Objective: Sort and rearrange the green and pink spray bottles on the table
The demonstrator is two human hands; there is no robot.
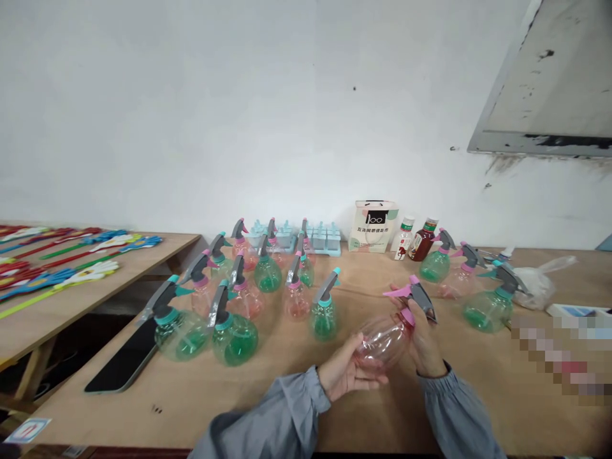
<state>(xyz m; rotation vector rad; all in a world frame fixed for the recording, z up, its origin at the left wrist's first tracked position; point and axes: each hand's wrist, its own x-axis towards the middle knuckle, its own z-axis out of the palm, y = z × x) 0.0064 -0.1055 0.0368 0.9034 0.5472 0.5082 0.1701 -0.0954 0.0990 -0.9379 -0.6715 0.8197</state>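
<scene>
A clear pink spray bottle (385,338) with a grey and pink trigger head is held tilted on its side above the wooden table (287,389). My left hand (347,373) cups the bottle's rounded base from below, fingers curled round it. My right hand (421,338) wraps round the neck and trigger head at the upper right. Both sleeves are grey.
Several green and pink spray bottles (268,287) stand in a cluster at the left centre, three more (482,303) at the right. A black phone (127,360) lies at the left. A white box (373,226), two small bottles (414,239), a plastic bag (540,280) and light blue trays (320,239) line the back.
</scene>
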